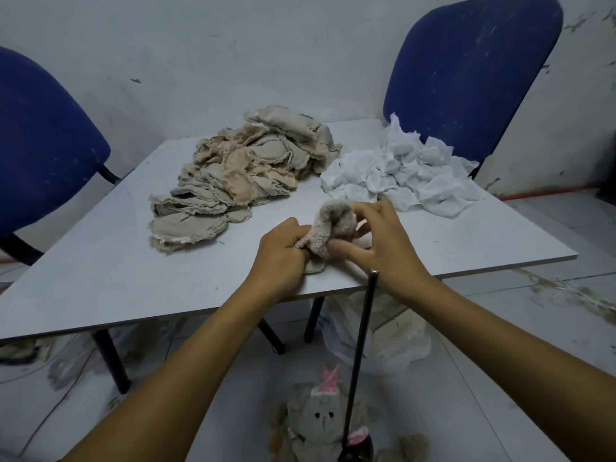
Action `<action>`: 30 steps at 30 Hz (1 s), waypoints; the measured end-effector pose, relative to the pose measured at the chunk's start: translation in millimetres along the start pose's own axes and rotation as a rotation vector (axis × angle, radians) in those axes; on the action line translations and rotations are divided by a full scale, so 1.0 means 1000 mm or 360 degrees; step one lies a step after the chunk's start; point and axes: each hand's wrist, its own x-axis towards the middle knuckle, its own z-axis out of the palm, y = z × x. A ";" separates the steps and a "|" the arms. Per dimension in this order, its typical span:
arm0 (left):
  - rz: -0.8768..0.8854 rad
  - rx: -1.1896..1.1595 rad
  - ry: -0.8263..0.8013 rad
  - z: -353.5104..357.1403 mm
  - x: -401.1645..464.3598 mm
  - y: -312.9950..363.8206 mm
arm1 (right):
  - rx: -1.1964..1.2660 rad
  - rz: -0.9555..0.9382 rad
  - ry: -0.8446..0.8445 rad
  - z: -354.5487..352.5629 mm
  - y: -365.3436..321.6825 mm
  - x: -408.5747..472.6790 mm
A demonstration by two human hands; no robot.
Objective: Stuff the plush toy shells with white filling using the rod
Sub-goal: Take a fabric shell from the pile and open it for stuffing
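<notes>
A beige plush toy shell (pixel 328 230) sits near the front edge of the grey table (pixel 100 261), held between both hands. My left hand (pixel 278 258) grips its lower left part. My right hand (pixel 383 241) curls its fingers round the shell's upper right side, with a bit of white filling (pixel 363 241) showing under them. A thin dark rod (pixel 361 348) stands leaning against the table edge below my right wrist, held by neither hand. A heap of flat beige shells (pixel 240 175) lies at mid-table. A heap of white filling sheets (pixel 410 171) lies to its right.
Two blue chairs stand by the table, one at the left (pixel 43 148) and one at the back right (pixel 466 71). On the floor below me sits a stuffed plush toy (pixel 320 425) with pink ears. A white plastic bag (pixel 376 341) lies under the table.
</notes>
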 end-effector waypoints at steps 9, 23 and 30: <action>0.0328 0.0464 0.0077 -0.003 -0.004 0.003 | 0.0169 0.0189 0.0152 -0.003 -0.001 0.003; 0.0037 0.0623 -0.0430 -0.018 0.003 0.001 | 0.1437 0.0803 -0.0110 -0.014 -0.005 0.020; -0.0101 0.0479 -0.0267 -0.013 0.002 -0.003 | 0.0179 0.0413 -0.0503 -0.027 0.001 0.019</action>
